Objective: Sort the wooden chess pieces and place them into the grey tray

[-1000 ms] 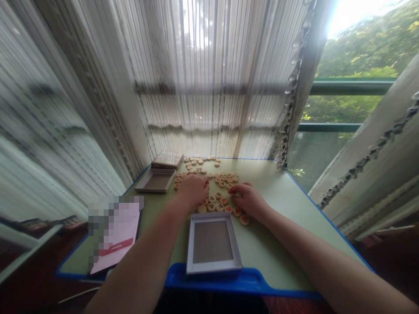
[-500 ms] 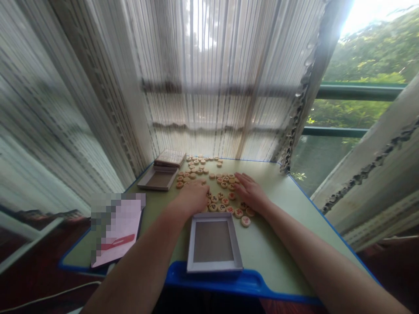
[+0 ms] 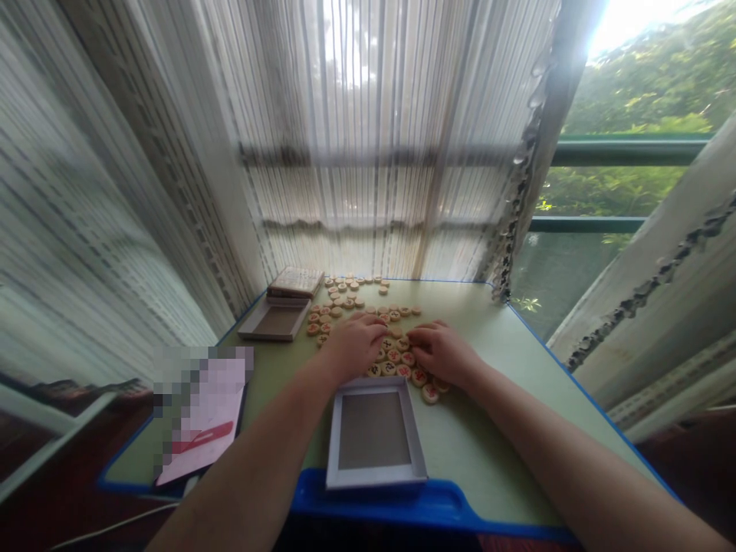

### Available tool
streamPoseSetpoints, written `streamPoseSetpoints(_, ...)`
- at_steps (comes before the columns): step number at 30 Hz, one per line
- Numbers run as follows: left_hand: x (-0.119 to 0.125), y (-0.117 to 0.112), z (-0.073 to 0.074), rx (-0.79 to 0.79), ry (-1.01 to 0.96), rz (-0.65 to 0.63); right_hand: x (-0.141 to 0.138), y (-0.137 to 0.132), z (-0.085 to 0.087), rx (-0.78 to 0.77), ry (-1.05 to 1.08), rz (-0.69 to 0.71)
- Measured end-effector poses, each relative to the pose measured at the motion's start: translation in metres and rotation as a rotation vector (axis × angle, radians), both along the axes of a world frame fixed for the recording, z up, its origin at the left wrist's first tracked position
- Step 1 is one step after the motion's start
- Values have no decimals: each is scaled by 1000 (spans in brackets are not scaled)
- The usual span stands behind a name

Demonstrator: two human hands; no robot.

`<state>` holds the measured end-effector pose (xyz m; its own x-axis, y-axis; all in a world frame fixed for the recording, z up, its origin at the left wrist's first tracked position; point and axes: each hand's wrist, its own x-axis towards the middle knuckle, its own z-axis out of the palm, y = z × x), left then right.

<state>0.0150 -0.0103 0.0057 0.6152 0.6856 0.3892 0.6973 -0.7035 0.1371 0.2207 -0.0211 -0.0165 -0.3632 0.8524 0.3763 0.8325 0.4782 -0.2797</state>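
Note:
Several round wooden game discs (image 3: pixel 396 359) with red and dark marks lie scattered on a pale green table (image 3: pixel 494 429). My left hand (image 3: pixel 355 343) rests on the discs with its fingers curled over them. My right hand (image 3: pixel 441 350) lies just to the right, fingers bent and closed over more discs. Both hands nearly touch each other. An empty grey shallow box (image 3: pixel 373 432) sits right in front of the hands, near the table's blue front edge. What each hand grips is hidden under the fingers.
A second grey tray (image 3: pixel 274 322) with a folded patterned board (image 3: pixel 296 281) lies at the far left. More discs (image 3: pixel 350 287) lie near the striped curtain (image 3: pixel 368 138). A pink and white paper (image 3: pixel 204 429) sits at the left corner. A green railing (image 3: pixel 621 149) shows outside.
My right hand, stretched flat half a second ago, has curled and pulled back toward me. My left hand has shifted right, closer to it. The discs between them are bunched nearer the box.

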Motion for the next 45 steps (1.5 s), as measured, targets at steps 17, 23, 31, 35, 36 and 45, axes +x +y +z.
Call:
streamPoseSetpoints(17,-2,2,-9,-38,3,16,12,9,-4,13,16,-315)
streamPoseSetpoints(23,0,-1,-6,-22,14,-27,16,5,4,-140,-68,-326)
streamPoseSetpoints(31,-1,3,-7,-54,25,7,14,6,-1,-50,90,-273)
streamPoseSetpoints(35,2,5,-7,-83,16,14,11,4,0,-114,80,-247)
streamPoseSetpoints(36,4,5,-8,-92,10,10,10,3,0,-136,75,-260)
streamPoseSetpoints(45,14,3,-13,-190,71,-76,13,7,-7,-96,176,-261)
